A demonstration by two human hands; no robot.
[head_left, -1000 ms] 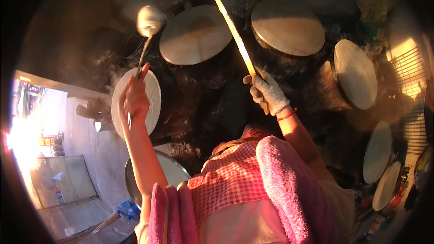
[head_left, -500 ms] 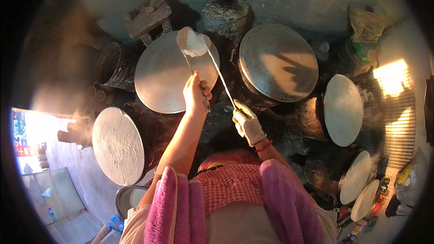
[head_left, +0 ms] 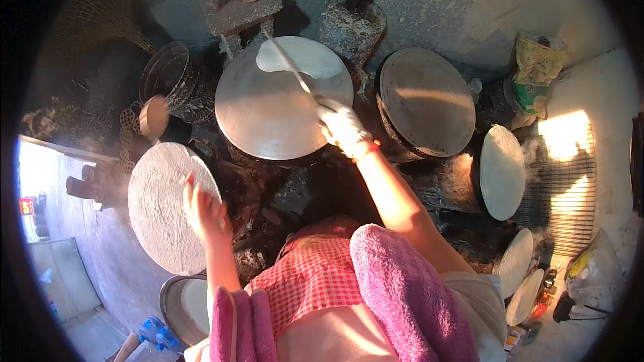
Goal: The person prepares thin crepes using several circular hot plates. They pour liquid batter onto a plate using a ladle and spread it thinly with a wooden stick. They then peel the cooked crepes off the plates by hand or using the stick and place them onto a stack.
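Note:
A round griddle [head_left: 282, 127] stands in the middle, with a pool of white batter [head_left: 302, 57] near its far rim. Above it, my right hand [head_left: 345, 131], in a pale work glove, grips a thin stick [head_left: 288, 57] that slants to the far rim and is smeared by motion at its end. My left hand [head_left: 209, 214] is bare and closed around a ladle's handle, over the left griddle's white, wrinkled pancake [head_left: 164, 211]. Beyond that pancake shows the ladle's round bowl [head_left: 154, 118], tilted, blurred, its contents hidden.
To the right stand a bare griddle [head_left: 429, 110] and another with a white pancake [head_left: 503, 173]. More pancakes lie at lower right. A metal basin [head_left: 176, 308] stands at lower left, a dark pot [head_left: 168, 74] at the back left, a wire rack [head_left: 563, 191] at right.
Batter now lies on the middle griddle. My left hand has moved left and nearer with the ladle. My right hand has moved away from me, bringing the stick over the griddle.

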